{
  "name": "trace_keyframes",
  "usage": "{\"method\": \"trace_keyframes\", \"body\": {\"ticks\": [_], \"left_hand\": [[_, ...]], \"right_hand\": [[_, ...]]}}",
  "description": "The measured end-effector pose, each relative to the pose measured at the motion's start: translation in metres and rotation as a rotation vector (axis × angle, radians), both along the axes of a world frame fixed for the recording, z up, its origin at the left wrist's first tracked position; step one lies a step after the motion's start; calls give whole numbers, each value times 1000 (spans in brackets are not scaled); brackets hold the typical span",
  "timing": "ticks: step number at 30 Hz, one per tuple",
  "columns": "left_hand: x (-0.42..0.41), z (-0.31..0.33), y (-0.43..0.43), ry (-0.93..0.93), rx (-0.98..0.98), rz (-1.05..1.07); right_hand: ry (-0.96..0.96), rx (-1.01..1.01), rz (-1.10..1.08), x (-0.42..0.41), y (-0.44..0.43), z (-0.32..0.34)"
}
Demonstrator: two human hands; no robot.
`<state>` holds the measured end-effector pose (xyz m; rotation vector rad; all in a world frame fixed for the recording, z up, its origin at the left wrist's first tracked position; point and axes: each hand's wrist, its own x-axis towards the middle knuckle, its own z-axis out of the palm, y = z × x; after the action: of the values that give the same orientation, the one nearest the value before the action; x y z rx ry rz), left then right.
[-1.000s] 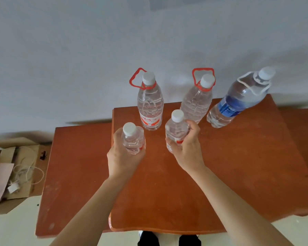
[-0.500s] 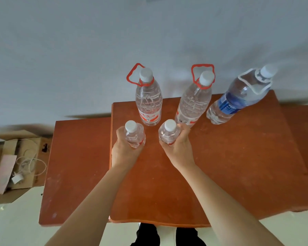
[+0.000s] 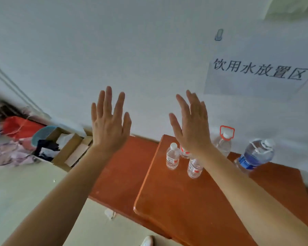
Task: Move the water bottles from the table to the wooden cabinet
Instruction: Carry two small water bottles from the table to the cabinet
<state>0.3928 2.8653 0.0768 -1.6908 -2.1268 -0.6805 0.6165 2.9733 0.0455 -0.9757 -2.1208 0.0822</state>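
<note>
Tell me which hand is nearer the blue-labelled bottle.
Right. The right hand is held open, above and to the left of the blue-labelled bottle, not touching it. The left hand is held open farther left, beyond the right hand.

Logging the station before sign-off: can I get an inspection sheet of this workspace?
Surface: red-brown wooden top; lower top beside it on the left.
Job's things: five standing on the wooden top: left small bottle, right small bottle, half-hidden bottle, red-handled bottle, blue-labelled bottle.
Clutter: cardboard box and clothes on the floor.
Hands: left hand and right hand raised, open, holding nothing.
Cables: nothing seen.
Surroundings: white wall, paper sign.
</note>
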Motion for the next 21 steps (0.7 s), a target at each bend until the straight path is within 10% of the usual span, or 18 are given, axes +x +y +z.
{"method": "trace_keyframes", "body": {"ticks": [21], "left_hand": [[-136, 80, -659, 137, 77, 1109]], "right_hand": [[-22, 365, 890, -340, -501, 118]]}}
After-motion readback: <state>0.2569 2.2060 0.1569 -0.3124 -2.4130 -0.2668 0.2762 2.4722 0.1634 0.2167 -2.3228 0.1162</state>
